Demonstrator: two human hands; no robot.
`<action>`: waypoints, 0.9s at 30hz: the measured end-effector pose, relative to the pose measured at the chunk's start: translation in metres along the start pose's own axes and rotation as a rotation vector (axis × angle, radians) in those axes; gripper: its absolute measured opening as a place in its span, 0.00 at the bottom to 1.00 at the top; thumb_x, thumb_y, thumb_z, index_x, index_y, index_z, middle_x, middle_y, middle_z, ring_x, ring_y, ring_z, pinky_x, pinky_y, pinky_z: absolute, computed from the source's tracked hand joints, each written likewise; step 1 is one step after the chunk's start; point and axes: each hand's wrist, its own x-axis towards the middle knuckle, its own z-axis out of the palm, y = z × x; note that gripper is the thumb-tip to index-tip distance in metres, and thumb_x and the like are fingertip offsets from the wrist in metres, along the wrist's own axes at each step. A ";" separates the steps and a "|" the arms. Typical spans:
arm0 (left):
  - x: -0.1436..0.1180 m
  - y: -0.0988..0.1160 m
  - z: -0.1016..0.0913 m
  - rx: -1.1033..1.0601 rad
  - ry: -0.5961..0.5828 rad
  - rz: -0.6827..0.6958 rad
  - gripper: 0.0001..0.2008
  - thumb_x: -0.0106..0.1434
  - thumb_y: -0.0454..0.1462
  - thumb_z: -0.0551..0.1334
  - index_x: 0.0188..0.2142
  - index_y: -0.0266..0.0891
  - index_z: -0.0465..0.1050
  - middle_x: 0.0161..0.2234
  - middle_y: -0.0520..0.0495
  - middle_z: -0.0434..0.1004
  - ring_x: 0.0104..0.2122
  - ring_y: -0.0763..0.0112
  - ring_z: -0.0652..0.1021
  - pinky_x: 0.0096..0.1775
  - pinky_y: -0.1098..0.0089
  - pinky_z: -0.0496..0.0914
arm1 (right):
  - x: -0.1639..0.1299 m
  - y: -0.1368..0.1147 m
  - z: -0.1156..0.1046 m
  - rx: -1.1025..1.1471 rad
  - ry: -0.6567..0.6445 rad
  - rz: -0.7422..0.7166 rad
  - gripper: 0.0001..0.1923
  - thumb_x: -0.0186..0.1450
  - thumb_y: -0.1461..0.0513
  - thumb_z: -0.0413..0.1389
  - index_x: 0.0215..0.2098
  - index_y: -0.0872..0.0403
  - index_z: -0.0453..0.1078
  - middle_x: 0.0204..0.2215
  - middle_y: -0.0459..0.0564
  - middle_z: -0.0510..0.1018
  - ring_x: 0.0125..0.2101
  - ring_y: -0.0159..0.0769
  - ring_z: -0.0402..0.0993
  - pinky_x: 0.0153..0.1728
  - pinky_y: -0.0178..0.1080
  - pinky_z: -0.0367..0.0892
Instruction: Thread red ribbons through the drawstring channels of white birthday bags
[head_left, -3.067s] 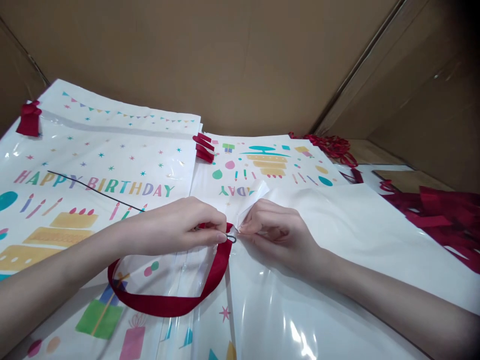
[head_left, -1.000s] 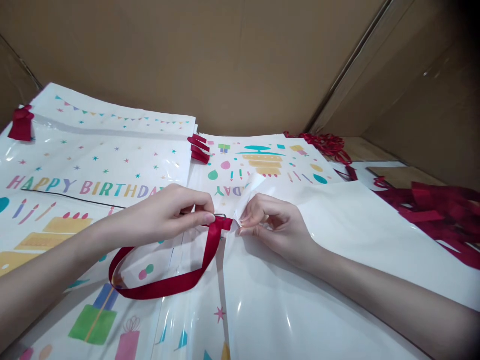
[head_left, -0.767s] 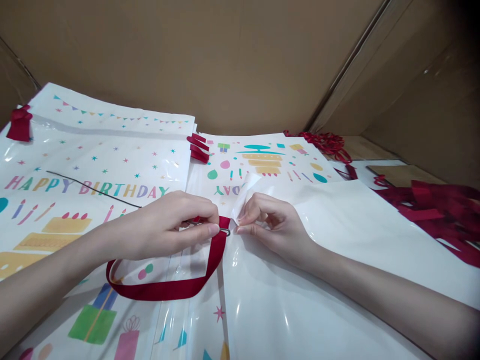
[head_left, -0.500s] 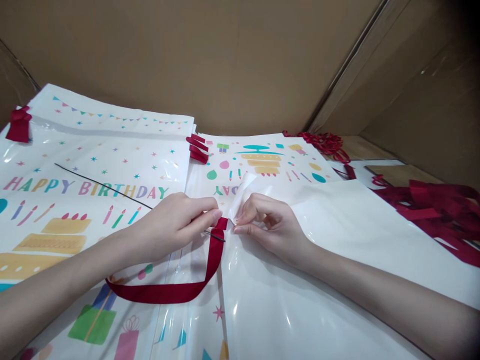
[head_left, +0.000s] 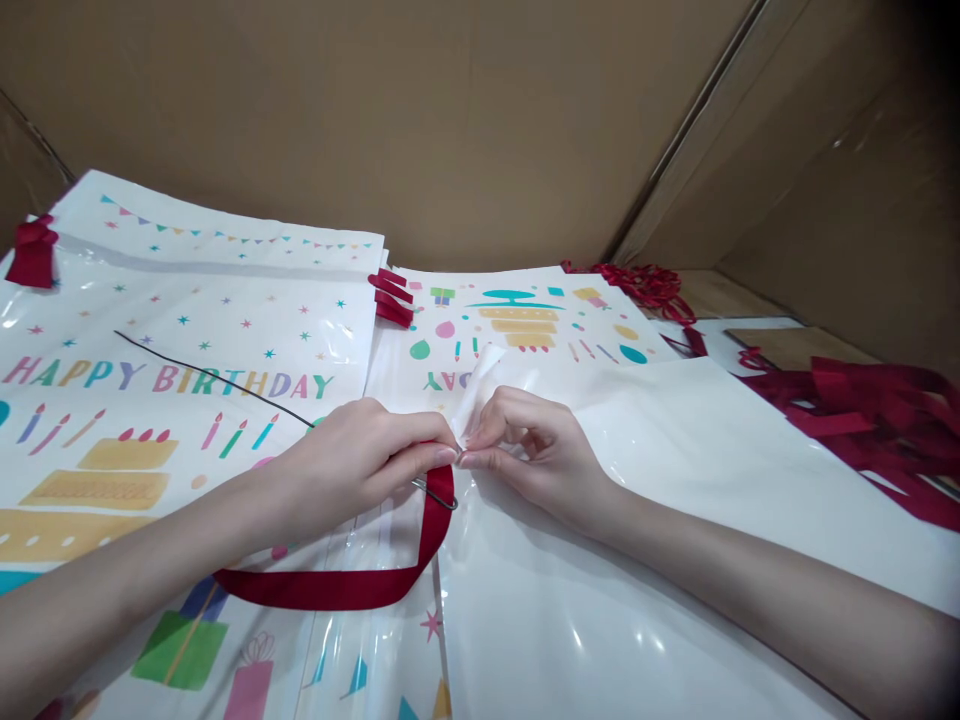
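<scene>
Pinching the end of a red ribbon (head_left: 352, 585) together with a thin wire hook (head_left: 435, 493), the left hand (head_left: 360, 465) was closed tight on both at the top edge of a white glossy bag (head_left: 600, 560) lying flat on the table. The right hand (head_left: 536, 455) met it fingertip to fingertip, its thumb and forefinger clamped on a folded-up corner (head_left: 476, 385) of that bag. The ribbon's free length drooped in a loop toward the person, across printed birthday bags (head_left: 187, 340) stacked at the left. A long dark wire (head_left: 210, 375) ran from the left hand out over that stack. By the look of it, the ribbon end was only just at the bag's edge and not yet drawn through; the loop was loose and no knot showed. More loose red ribbons (head_left: 870, 410) lay heaped at the right, and several finished-looking bags with ribbon ends (head_left: 390, 297) sat behind.
</scene>
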 end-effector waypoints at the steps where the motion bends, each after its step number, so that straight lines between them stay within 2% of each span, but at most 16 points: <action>1: 0.000 0.000 0.000 -0.007 -0.003 -0.002 0.17 0.70 0.42 0.47 0.35 0.40 0.72 0.17 0.57 0.64 0.19 0.78 0.65 0.24 0.78 0.57 | 0.000 0.000 0.000 0.001 -0.003 -0.004 0.11 0.58 0.58 0.63 0.23 0.55 0.69 0.23 0.45 0.71 0.26 0.29 0.68 0.25 0.33 0.63; 7: 0.000 0.003 0.004 -0.100 0.012 -0.085 0.12 0.68 0.42 0.51 0.39 0.40 0.70 0.17 0.58 0.68 0.17 0.79 0.64 0.23 0.78 0.57 | 0.000 -0.001 0.000 -0.010 0.007 -0.046 0.10 0.58 0.59 0.62 0.23 0.54 0.69 0.23 0.46 0.72 0.26 0.30 0.68 0.25 0.33 0.64; 15: 0.000 0.019 0.008 -0.287 0.066 -0.192 0.11 0.66 0.39 0.52 0.36 0.37 0.72 0.13 0.60 0.59 0.15 0.80 0.63 0.19 0.79 0.56 | -0.001 -0.002 0.003 -0.084 0.106 -0.163 0.10 0.60 0.60 0.61 0.23 0.53 0.68 0.21 0.46 0.71 0.26 0.32 0.68 0.27 0.36 0.63; 21: 0.000 0.020 0.011 -0.285 0.134 -0.186 0.11 0.65 0.39 0.54 0.32 0.37 0.71 0.12 0.59 0.60 0.15 0.80 0.63 0.20 0.79 0.57 | -0.004 -0.005 0.002 -0.334 0.101 -0.199 0.10 0.62 0.57 0.59 0.26 0.53 0.68 0.23 0.46 0.72 0.27 0.33 0.67 0.32 0.39 0.59; 27: -0.001 0.018 0.013 -0.274 0.141 -0.198 0.13 0.66 0.39 0.52 0.32 0.37 0.73 0.13 0.58 0.60 0.15 0.79 0.63 0.20 0.78 0.57 | -0.005 -0.003 0.002 -0.398 0.109 -0.246 0.13 0.65 0.56 0.55 0.24 0.53 0.65 0.21 0.45 0.70 0.25 0.32 0.65 0.33 0.39 0.56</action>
